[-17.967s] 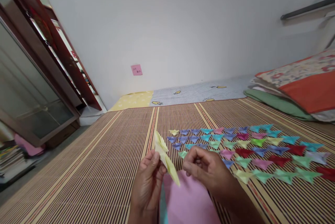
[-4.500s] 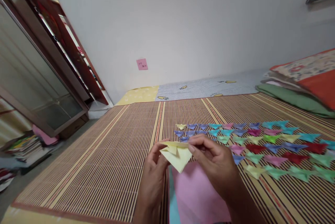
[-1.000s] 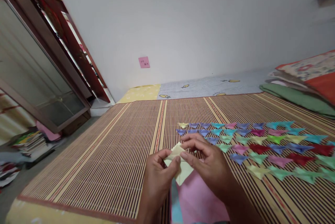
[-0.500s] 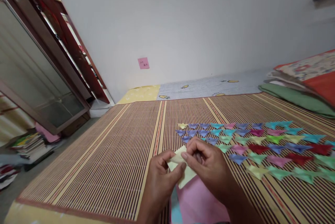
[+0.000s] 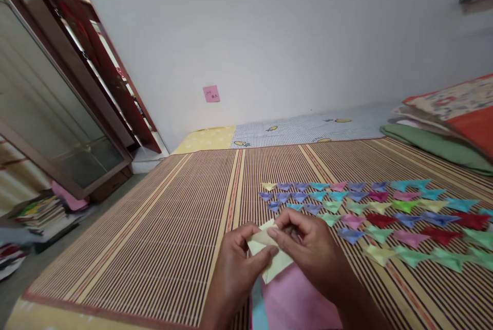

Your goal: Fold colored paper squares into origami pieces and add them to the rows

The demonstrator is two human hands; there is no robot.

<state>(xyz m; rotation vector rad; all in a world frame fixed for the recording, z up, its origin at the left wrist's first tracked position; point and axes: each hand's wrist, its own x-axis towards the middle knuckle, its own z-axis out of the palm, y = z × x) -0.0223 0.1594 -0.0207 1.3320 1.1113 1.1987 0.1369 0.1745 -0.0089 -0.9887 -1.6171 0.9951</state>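
Observation:
A small pale yellow sheet of paper [image 5: 277,267], partly folded, is held up between my two hands. My left hand [image 5: 241,253] pinches its left side, with the thumb pressed on the face of the sheet. At the upper right edge, my right hand [image 5: 308,240] grips it between thumb and fingers; some fingertips are hidden behind the paper. Below the hands lie pink paper [image 5: 302,301] and a strip of light blue paper [image 5: 260,309]. To the right, several rows of folded paper pieces [image 5: 410,239] in many colours lie on the striped mat [image 5: 154,227].
A checked cloth [image 5: 292,129] runs along the wall behind the mat. Folded bedding with a green piece [image 5: 435,147] is stacked at the right. A pink note [image 5: 211,94] is stuck to the wall. Books [image 5: 40,212] are piled at the left beside a glass-panelled door [image 5: 50,98].
Both hands have lowered slightly with the yellow paper. More of the sheet's lower part shows now, and a folded flap stands out more clearly beneath the thumbs.

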